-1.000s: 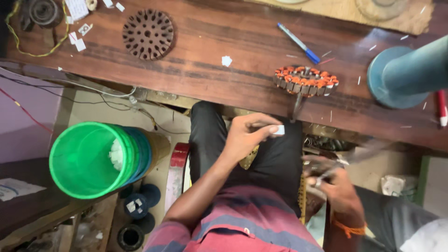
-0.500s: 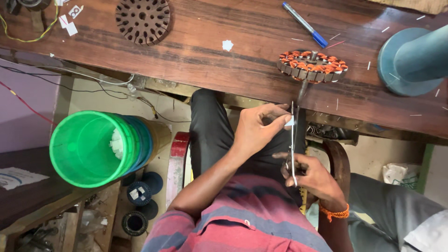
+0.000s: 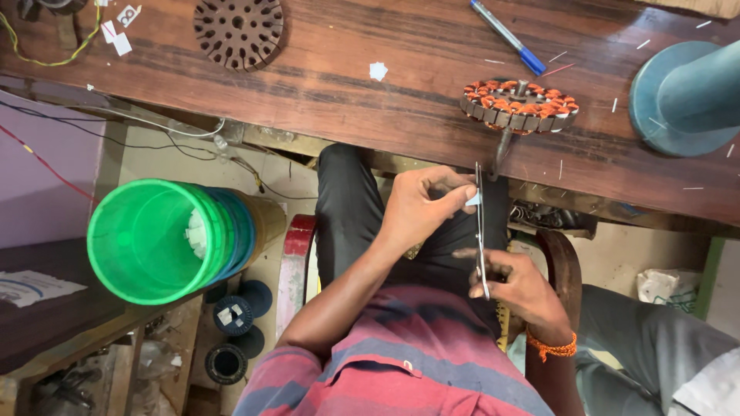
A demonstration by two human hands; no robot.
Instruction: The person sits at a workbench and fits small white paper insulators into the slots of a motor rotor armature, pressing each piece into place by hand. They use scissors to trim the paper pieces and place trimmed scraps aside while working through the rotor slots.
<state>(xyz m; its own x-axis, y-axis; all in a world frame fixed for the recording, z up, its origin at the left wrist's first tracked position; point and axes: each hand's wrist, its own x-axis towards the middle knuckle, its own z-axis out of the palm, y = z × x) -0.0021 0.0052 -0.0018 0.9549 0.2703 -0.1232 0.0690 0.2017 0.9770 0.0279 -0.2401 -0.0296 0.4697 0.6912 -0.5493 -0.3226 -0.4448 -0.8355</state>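
Above the lap, the left hand (image 3: 420, 206) pinches a small white slip of paper (image 3: 472, 199) between thumb and fingertips, pressing it against the blades of a pair of scissors (image 3: 480, 231), whose handles are gripped by the closed right hand (image 3: 518, 286) just below and to the right of the left. Just beyond the scissor tips, a copper-wound stator (image 3: 518, 105) rests on the wooden workbench (image 3: 347, 85), with a blue pen (image 3: 509, 36) farther out and a dark slotted disc (image 3: 238, 31) well to the left. A green bucket (image 3: 158, 240) stands well to the left of the left hand.
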